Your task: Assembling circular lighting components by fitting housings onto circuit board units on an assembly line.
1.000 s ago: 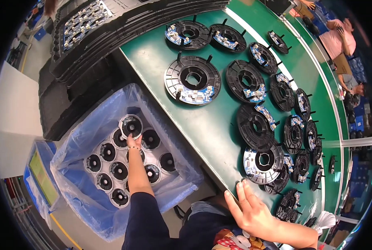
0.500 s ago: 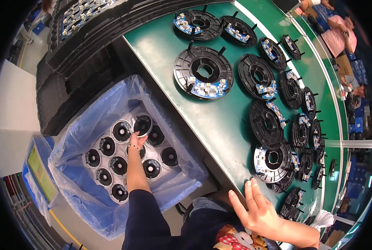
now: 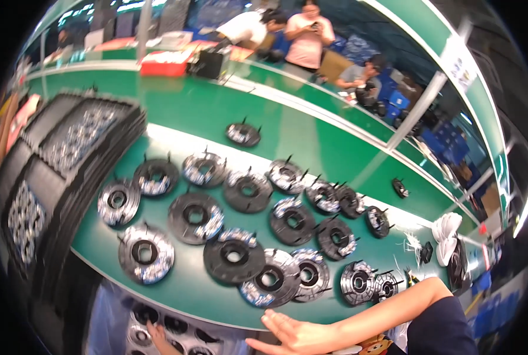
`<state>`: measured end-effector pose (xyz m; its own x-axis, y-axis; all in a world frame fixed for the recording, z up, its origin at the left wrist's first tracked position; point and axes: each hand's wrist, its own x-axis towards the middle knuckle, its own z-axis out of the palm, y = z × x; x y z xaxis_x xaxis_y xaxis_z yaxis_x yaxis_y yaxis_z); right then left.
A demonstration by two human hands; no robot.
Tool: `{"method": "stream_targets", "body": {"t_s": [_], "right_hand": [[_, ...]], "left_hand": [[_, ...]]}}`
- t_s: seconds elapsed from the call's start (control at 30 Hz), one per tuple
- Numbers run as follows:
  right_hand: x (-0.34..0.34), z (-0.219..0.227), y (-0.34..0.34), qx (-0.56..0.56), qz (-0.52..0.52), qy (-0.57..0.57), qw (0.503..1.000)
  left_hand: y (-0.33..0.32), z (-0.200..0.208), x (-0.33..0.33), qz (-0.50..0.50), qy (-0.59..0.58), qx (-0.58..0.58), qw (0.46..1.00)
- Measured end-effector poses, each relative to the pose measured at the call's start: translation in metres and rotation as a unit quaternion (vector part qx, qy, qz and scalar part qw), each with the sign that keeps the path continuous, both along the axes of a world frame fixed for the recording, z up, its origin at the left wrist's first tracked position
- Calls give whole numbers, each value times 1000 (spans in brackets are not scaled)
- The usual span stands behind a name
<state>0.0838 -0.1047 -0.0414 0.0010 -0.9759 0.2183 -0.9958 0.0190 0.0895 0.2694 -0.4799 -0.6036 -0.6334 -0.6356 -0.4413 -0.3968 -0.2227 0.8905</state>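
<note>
My left hand (image 3: 157, 338) reaches down into the lined bin at the lower left. Its fingertips meet the lower rim of a round silver part with a black centre (image 3: 145, 314). Blur and the picture's edge hide whether they grip it. My right hand (image 3: 290, 333) is open at the table's front edge, fingers stretched and holding nothing. Nearest to it lies a round housing with a curved circuit board (image 3: 271, 278), overlapping a black round housing (image 3: 234, 256). Several more such housings, many with thin black prongs standing up, cover the green table (image 3: 199, 299).
Stacked black trays (image 3: 68, 177) holding many small boards stand at the left. Blue plastic film (image 3: 105, 319) lines the bin below the table. White gloves (image 3: 446, 231) and loose white strands (image 3: 413, 241) lie at the right. People (image 3: 308, 38) are beyond the far rail.
The view has swung up and to the right, so the bin sits at the lower edge. My left hand remains in the bin; my right hand stays stretched by the table edge.
</note>
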Motion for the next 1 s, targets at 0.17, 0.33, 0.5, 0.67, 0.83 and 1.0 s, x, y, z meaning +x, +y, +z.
{"method": "stream_targets", "body": {"t_s": [0.17,0.33,0.5,0.67,0.83,1.0], "right_hand": [[12,3,13,30,-27,82,996],[14,-15,14,30,-39,43,998],[12,-17,12,10,-26,41,999],[15,-35,15,-56,-49,18,997],[14,-33,8,-13,-51,-72,996],[1,-7,45,-25,31,-183,982]], "left_hand": [[-47,51,-76,-26,75,-80,994],[-65,118,-73,-32,89,-158,983],[-48,198,-85,-27,113,-233,966],[6,278,-102,-37,142,-298,943],[105,338,-125,-103,174,-330,922],[214,388,-146,-125,222,-361,897]]}}
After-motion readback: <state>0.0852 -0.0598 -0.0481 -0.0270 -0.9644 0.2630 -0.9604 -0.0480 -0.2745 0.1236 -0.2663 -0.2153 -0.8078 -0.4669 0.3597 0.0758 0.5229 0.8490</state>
